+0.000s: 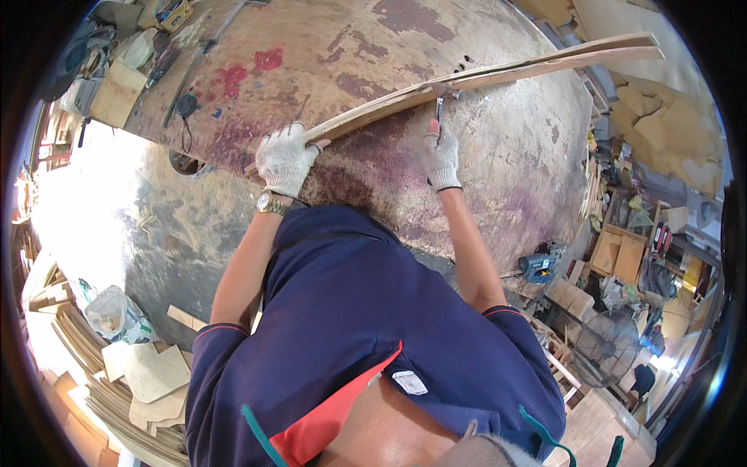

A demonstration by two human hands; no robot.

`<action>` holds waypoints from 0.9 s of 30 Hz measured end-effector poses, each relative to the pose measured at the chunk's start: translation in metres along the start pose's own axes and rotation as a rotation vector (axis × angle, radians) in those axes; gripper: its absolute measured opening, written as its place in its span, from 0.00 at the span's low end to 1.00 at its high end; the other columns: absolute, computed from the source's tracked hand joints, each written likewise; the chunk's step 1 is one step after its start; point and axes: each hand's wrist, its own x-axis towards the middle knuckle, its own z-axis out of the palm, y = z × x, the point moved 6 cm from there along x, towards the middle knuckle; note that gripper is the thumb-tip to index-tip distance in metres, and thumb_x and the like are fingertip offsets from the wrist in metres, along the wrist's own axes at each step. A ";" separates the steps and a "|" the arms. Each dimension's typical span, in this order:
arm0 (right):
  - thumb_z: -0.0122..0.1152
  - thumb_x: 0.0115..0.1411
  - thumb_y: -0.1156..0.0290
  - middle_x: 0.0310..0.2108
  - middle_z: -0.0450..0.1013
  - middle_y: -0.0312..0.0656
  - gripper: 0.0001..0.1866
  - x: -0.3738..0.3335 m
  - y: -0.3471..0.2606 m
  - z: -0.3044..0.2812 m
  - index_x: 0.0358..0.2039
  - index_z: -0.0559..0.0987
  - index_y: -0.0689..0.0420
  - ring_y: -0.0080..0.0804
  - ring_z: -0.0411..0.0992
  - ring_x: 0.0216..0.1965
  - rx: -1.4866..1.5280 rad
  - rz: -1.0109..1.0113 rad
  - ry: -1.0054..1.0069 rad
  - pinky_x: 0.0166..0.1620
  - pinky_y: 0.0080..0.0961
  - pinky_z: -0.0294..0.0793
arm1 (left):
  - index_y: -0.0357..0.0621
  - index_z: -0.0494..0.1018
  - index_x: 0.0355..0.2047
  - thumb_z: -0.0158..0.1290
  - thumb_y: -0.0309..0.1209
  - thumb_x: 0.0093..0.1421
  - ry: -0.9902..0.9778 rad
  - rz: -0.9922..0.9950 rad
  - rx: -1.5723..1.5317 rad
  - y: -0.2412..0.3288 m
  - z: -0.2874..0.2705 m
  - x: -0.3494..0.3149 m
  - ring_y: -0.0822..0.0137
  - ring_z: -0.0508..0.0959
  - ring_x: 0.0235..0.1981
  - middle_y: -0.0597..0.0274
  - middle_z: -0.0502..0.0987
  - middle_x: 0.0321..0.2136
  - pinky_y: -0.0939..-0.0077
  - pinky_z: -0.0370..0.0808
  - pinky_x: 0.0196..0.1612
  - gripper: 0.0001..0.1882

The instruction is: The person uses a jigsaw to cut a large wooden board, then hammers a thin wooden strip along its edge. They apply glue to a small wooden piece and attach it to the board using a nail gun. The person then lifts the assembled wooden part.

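Note:
A long, narrow wooden board (366,113) lies slantwise over the worn worktable (513,140), from near my left hand up to the far right. Toward its far end it shows as two strips with a dark gap between them. My left hand (284,159), in a white knit glove, is closed around the board's near end. In my right hand (442,158), gloved the same way, is a hammer (439,113) held by its handle. Its metal head is up against the board's near edge around mid-length. The palm side of the right hand is hidden.
Tools and a dark cord (185,105) lie at the table's far left. A round hole (187,163) sits at its left edge. A blue power tool (537,267) and a fan (605,349) stand at the right. Stacked wood pieces (156,373) and a plastic bag (117,315) fill the lower left.

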 end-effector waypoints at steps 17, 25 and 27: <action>0.57 0.70 0.46 0.18 0.66 0.30 0.27 0.027 0.030 0.042 0.24 0.73 0.57 0.19 0.63 0.23 0.565 0.200 -0.462 0.27 0.26 0.64 | 0.49 0.73 0.27 0.60 0.62 0.54 -0.162 -0.122 0.061 -0.011 0.006 0.014 0.54 0.82 0.27 0.57 0.80 0.23 0.58 0.77 0.29 0.28; 0.59 0.70 0.51 0.19 0.65 0.28 0.24 0.029 0.035 0.065 0.25 0.75 0.58 0.17 0.59 0.24 0.648 -0.025 -0.251 0.27 0.25 0.60 | 0.49 0.75 0.28 0.61 0.63 0.53 -0.280 -0.198 0.064 -0.014 0.007 0.020 0.52 0.83 0.28 0.54 0.80 0.23 0.57 0.77 0.31 0.28; 0.58 0.71 0.54 0.19 0.67 0.32 0.23 0.033 0.038 0.076 0.26 0.75 0.60 0.23 0.60 0.23 0.623 0.013 -0.240 0.28 0.30 0.63 | 0.49 0.76 0.28 0.62 0.63 0.52 -0.317 -0.232 0.075 -0.014 0.008 0.019 0.51 0.83 0.29 0.54 0.81 0.24 0.56 0.77 0.32 0.29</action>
